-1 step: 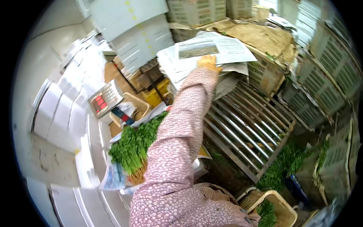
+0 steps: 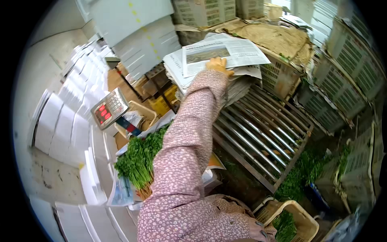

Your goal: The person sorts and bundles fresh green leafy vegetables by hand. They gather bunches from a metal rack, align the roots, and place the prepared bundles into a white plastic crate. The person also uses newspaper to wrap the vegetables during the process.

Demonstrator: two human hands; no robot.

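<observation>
My left hand (image 2: 217, 65) reaches far out over a stack of newspapers (image 2: 173, 69). Its fingers are bent on the near edge of the top newspaper (image 2: 246, 52), with the thumb out to the right at the edge; the fingertips are partly hidden. The printed top sheet, with a wide picture on it, lies flat and slightly askew on the pile. Under my forearm, a bundle of leafy green herbs (image 2: 139, 161) with pale roots lies on paper to the left. My right hand is not in view.
A scale display (image 2: 109, 108) with red digits stands left, beside a tan basket (image 2: 143, 113). Right of the stack is a slatted metal rack (image 2: 262, 133). Plastic crates (image 2: 352, 60) rise at right; white foam boxes (image 2: 60, 121) line the left. A basket of greens (image 2: 304, 218) sits low right.
The whole view has shifted a little, so the stack and hand appear slightly further left. My left hand stays at the near edge of the top newspaper.
</observation>
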